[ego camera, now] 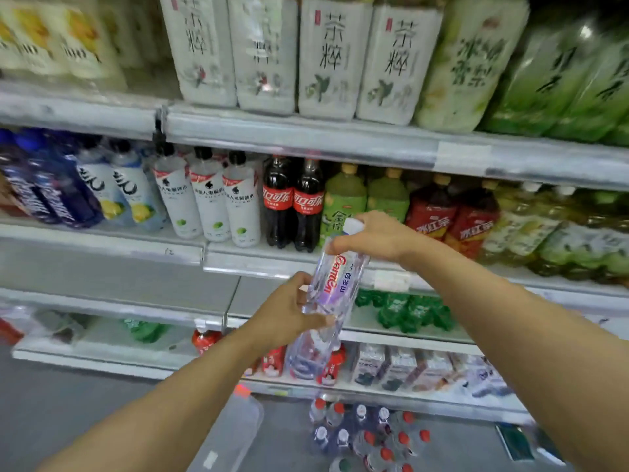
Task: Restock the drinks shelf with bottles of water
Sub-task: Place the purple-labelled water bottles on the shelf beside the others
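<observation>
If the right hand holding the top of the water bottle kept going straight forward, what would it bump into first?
Probably the green tea bottles on the shelf just behind the right hand, beside the cola bottles. How far back they sit is hard to judge from one view.

We see two bare forearms, each ending in a bare hand: the left hand (289, 310) and the right hand (371, 238). We find no sleeve, glove, watch, ring or band on either arm as far as the view reaches. The fingernails we can make out look short and unpainted.
</observation>
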`<state>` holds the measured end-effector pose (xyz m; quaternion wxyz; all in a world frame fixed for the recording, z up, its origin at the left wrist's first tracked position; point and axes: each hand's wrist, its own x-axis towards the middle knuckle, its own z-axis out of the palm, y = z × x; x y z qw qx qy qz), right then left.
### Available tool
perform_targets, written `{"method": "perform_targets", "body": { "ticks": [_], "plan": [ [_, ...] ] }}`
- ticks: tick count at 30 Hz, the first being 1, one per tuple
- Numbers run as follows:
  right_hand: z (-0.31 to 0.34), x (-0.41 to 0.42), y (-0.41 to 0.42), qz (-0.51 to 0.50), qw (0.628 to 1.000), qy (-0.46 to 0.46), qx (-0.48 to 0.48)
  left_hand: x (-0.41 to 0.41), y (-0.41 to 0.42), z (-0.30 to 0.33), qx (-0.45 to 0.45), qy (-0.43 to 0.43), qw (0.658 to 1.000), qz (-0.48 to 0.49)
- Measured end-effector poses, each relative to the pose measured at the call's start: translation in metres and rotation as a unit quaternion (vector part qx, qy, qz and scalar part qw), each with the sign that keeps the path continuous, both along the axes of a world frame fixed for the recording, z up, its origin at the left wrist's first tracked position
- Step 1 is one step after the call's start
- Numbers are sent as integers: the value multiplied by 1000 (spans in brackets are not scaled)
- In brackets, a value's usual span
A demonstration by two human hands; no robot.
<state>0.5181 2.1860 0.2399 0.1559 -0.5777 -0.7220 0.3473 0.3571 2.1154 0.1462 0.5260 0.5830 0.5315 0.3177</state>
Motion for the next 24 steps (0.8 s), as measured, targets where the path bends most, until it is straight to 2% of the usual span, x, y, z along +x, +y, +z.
{"method": "perform_targets", "body": {
  "ticks": [6, 11, 15, 19, 24],
  "plan": [
    [69, 25, -15, -50, 986, 33, 154, 26, 7, 76, 76, 2, 997, 25],
    [138, 44, -30, -16, 973, 76, 219, 39, 12, 142, 147, -21, 987, 54],
    [185, 57, -39, -31, 954, 84, 285, 37, 16, 194, 187, -23, 979, 83],
    [217, 63, -35, -50, 927, 36, 369, 30, 20, 237, 209, -17, 972, 102],
    [242, 61, -25, -76, 906, -16, 417, 22, 30, 290, 246, -19, 964, 100]
  ]
}}
